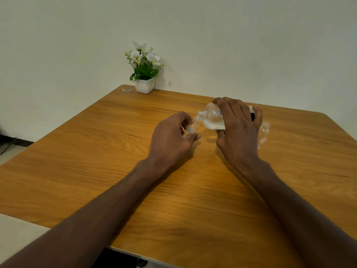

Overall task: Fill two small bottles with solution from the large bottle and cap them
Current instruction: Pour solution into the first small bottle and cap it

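- Now the large bottle (212,115) is gripped tipped in the right hand (237,128), neck at the small bottle (191,128) held slanted by the left hand (170,136).
- Mouths should be kept aligned and pouring slowed; overflow is judged likely.
- A second small bottle (263,134) stands uncapped on the bench (96,151), right.

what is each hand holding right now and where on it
Right hand grips the large bottle around its body, tipped sideways. Left hand holds a small bottle by its sides.
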Tool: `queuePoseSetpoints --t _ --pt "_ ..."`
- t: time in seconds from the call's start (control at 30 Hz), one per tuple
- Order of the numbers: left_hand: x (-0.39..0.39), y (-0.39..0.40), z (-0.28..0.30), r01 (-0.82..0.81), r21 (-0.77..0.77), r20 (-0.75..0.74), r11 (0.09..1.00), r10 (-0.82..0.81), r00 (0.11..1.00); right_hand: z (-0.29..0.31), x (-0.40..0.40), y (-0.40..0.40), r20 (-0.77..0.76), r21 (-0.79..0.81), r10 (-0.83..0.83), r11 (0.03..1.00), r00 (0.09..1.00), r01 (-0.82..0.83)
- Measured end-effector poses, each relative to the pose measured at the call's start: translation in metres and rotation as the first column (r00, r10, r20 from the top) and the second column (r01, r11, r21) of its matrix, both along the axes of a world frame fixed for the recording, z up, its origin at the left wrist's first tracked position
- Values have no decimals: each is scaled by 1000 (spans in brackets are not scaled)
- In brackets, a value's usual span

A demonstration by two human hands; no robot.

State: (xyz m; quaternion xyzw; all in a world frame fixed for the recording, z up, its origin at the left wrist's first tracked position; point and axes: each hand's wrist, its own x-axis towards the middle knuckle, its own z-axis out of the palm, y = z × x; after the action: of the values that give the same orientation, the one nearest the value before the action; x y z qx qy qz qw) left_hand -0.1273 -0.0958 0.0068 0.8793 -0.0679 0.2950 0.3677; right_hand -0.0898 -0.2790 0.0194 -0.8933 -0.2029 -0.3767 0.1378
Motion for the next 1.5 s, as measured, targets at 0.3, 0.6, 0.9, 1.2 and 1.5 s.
queuePoseSetpoints --t 0.3,0.6,0.9,1.2,1.5 --pt "0 -1 0 -3 -2 1 1000 3 1000 -1 0 0 -7 3 -7 1000 1000 7" --pt "0 -1 0 2 -8 8 1000 -2 1000 0 -1 0 -3 8 -1 1000 1000 1" --pt "0 -1 0 0 -5 2 1000 0 1000 1 -2 0 -23 13 7 1000 1000 -7" --pt "-1 -1 0 1 0 0 1000 -1 1000 1 -2 0 -13 5 9 1000 1000 -9" --pt "-1 0 1 -1 4 -7 1000 1 1000 1 -2 0 -28 3 14 1000 999 -14"
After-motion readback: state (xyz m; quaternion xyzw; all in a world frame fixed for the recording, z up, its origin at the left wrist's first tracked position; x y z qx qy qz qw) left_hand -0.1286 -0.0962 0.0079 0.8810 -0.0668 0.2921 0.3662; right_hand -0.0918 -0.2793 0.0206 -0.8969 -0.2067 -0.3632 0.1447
